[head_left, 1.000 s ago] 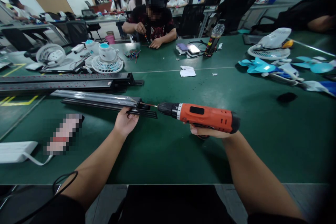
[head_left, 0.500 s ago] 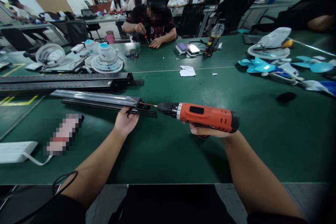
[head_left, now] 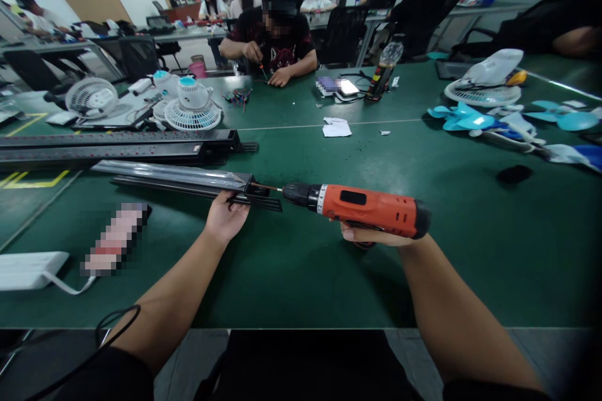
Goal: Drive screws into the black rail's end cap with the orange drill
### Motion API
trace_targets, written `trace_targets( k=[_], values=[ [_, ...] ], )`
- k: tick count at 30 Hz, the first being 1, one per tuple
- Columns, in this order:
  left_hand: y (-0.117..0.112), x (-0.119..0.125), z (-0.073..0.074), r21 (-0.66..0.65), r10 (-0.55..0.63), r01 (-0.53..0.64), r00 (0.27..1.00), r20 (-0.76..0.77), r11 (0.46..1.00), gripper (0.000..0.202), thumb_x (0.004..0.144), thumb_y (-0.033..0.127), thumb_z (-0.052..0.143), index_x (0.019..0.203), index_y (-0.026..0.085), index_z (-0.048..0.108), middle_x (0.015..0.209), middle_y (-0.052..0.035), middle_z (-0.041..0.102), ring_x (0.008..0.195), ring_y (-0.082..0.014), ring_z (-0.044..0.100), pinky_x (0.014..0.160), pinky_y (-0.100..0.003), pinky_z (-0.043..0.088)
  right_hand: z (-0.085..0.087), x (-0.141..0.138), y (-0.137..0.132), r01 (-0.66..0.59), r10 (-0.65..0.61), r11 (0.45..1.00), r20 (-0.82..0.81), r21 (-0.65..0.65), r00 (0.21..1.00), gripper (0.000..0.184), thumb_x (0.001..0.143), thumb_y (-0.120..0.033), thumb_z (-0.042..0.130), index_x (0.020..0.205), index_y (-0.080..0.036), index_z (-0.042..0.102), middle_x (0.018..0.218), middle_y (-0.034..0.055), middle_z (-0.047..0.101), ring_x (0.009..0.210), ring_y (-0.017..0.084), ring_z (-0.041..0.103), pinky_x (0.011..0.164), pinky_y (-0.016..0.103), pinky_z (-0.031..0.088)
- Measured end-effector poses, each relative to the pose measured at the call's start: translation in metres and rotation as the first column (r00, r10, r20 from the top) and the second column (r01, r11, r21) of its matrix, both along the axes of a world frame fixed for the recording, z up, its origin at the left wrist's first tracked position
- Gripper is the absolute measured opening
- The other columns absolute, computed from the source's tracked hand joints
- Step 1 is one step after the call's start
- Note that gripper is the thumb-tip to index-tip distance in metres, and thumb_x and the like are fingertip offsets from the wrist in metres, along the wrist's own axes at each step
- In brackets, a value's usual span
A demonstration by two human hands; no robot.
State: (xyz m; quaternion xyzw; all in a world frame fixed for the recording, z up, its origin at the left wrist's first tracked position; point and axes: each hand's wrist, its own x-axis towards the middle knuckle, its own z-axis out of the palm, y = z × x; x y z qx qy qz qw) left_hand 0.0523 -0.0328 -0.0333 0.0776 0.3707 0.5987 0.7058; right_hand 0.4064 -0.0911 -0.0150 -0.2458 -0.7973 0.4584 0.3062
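Observation:
My right hand (head_left: 376,236) is wrapped round the grip of an orange and black cordless drill (head_left: 371,208), which points left. Its long thin bit (head_left: 268,187) reaches the open right end of a black metal rail (head_left: 188,177) with a shiny, film-like top. Whether the tip touches a screw inside is hidden. Under that end, my left hand (head_left: 227,218) grips the rail from the near side, thumb against it and fingers mostly out of sight beneath. Two more dark rails (head_left: 117,145) lie just behind, at the left.
Fan parts (head_left: 192,106) stand at the back left, blue fan blades (head_left: 463,118) at the right. Across the table a person (head_left: 277,31) works with a screwdriver. A bottle (head_left: 383,72), a paper scrap (head_left: 337,127), a phone (head_left: 117,238) and a white power bank (head_left: 31,270) lie about.

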Motion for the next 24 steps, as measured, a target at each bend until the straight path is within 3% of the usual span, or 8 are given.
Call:
trace_targets(
  k=[14, 24],
  values=[
    [0.0003, 0.0005, 0.0013, -0.001, -0.010, 0.010, 1.000, 0.016, 1.000, 0.038, 0.100, 0.008, 0.043, 0.064, 0.019, 0.049, 0.045, 0.0075, 0.031, 0.037, -0.0059, 0.033, 0.049, -0.018, 0.043, 0.0001, 0.0006, 0.0002, -0.037, 0.039, 0.998, 0.033, -0.050, 0.999, 0.013, 0.108, -0.032, 0.067, 0.104, -0.020, 0.061, 0.071, -0.0080, 0.057, 0.051, 0.007, 0.059, 0.052, 0.022, 0.056],
    [-0.0007, 0.0028, 0.0039, -0.021, 0.004, -0.003, 1.000, 0.009, 1.000, 0.040, 0.100, 0.007, 0.043, 0.062, 0.020, 0.043, 0.046, 0.0074, 0.029, 0.037, -0.0060, 0.033, 0.048, -0.019, 0.041, -0.0003, 0.0010, 0.0002, 0.024, -0.029, 0.996, 0.050, 0.085, 0.998, 0.017, 0.107, -0.032, 0.067, 0.117, -0.019, 0.067, 0.077, -0.0025, 0.064, 0.057, 0.010, 0.059, 0.054, 0.024, 0.055]
  ],
)
